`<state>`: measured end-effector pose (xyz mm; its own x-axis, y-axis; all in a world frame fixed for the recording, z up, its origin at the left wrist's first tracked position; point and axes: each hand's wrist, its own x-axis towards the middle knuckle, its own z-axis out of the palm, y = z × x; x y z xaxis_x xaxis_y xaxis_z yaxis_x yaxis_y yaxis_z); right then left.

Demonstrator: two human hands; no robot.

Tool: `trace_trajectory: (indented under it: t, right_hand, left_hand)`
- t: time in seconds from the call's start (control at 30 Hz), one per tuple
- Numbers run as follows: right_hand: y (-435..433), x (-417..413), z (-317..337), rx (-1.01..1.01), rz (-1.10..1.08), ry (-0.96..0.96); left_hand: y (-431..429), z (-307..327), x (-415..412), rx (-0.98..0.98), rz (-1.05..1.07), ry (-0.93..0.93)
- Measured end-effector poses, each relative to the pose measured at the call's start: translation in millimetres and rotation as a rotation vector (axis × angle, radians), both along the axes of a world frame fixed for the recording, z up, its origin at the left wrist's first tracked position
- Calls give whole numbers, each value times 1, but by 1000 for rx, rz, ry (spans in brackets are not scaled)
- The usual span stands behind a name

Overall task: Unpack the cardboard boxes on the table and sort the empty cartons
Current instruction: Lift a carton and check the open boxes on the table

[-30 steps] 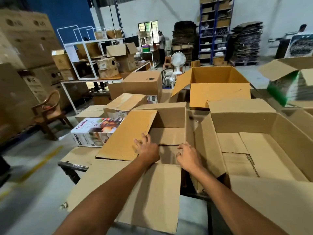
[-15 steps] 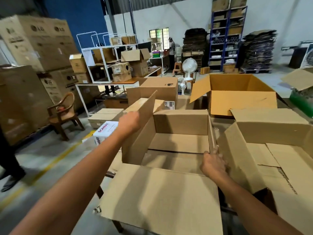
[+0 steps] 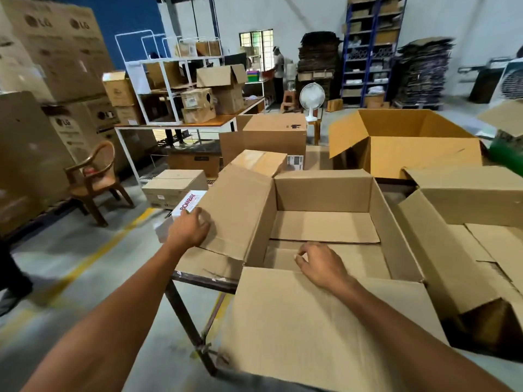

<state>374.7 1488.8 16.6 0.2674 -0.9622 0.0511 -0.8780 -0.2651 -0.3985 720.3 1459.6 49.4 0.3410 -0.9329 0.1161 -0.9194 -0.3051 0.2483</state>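
Note:
An open, empty brown carton point(image 3: 322, 190) stands on the table in front of me, all its flaps spread. My left hand point(image 3: 189, 230) grips the outer edge of its left flap point(image 3: 237, 205), which leans outward. My right hand point(image 3: 321, 264) hovers over the near rim, where the near flap point(image 3: 311, 335) folds toward me; its fingers are loosely curled and hold nothing. The carton's bottom flaps point(image 3: 325, 226) lie flat inside.
A second open carton point(image 3: 467, 199) touches the first on the right, and a larger open one point(image 3: 418, 154) sits behind. A closed box point(image 3: 273, 134) and a white Bombay box point(image 3: 190, 201) lie to the left. A brown chair point(image 3: 93, 176) stands on the floor by the table's metal frame point(image 3: 195, 278).
The left flap has gone from upright to leaning outward under my left hand. My right hand left the carton's right wall and came to the near rim.

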Motion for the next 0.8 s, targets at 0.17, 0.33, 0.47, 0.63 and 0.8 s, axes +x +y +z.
trace_trajectory:
  t: [0.17,0.33,0.47,0.63,0.8]
  right_hand:
    - [6,88,8,306,65,-160]
    - [8,115,15,336,-83,-128]
    - [5,103,36,146,-180,-127]
    - [0,94,92,-92,-237,-217]
    - [1,68,103,-119,-282,-160]
  left_hand:
    - [3,-29,-5,-138,-5,425]
    - [3,-46,-7,-205,-13,756]
    - [11,-47,-24,-227,-50,987]
    - [8,-42,-85,-167,-199,1136]
    - [-6,-53,-136,76,-259,1049]
